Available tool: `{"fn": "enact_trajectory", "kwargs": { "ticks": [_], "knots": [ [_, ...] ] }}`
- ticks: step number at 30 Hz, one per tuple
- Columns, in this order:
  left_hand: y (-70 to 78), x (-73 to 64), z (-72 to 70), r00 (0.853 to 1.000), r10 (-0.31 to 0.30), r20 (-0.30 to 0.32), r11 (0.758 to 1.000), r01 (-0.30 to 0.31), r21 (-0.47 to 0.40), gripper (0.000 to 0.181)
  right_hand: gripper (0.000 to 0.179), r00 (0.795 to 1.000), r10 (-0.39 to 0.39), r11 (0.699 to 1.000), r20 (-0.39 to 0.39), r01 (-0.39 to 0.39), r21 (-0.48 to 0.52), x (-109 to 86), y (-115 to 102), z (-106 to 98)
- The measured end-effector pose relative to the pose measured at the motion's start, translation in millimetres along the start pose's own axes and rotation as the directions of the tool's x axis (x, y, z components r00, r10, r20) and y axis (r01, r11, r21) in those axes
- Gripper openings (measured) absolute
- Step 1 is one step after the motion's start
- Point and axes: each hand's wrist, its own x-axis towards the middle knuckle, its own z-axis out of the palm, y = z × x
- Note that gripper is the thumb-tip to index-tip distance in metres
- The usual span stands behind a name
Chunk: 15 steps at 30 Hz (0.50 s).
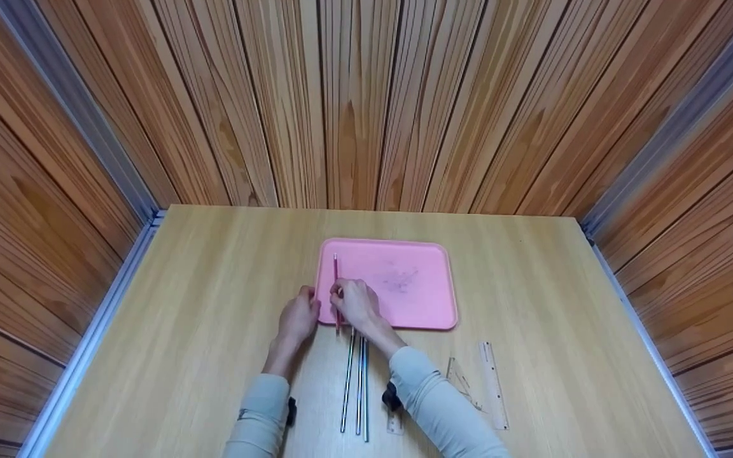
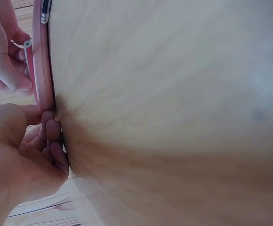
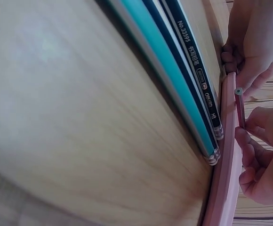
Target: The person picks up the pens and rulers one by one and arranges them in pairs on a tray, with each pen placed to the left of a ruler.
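A pink tray (image 1: 420,305) lies on the wooden table. My left hand (image 1: 300,316) pinches its rim at the near left corner, the thumb on top and the other fingers curled low at the outer side, as the left wrist view shows. Between the fingertips of my right hand (image 1: 357,302) is a red pencil (image 1: 335,267). It runs lengthwise over the left part of the tray, its near end jutting past the front rim. In the right wrist view a teal pencil (image 3: 169,70) and a black pencil (image 3: 193,61) lie on the table, their eraser ends close to the rim.
Right of the pencils, a clear straight ruler (image 1: 494,385) and a clear set square (image 1: 459,378) lie on the table. Another short ruler (image 1: 394,424) is partly hidden under my right forearm. Wood-panelled walls (image 1: 350,127) stand behind and at both sides.
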Motion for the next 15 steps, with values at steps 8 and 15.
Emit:
{"fn": "enact_trajectory", "kwargs": {
  "ticks": [8,15],
  "knots": [
    [-1.7,0.7,0.5,1.000,0.000,-0.004,1.000,0.000,-0.020,0.031,0.012,1.000,-0.009,1.000,-0.023,0.009,0.007,5.0,-0.9,4.7],
    [-1.3,0.0,0.9,1.000,-0.003,-0.008,0.999,0.003,-0.040,0.029,0.013,1.000,-0.006,1.000,-0.015,0.006,0.016,7.3,-0.4,8.3]
  ]
}}
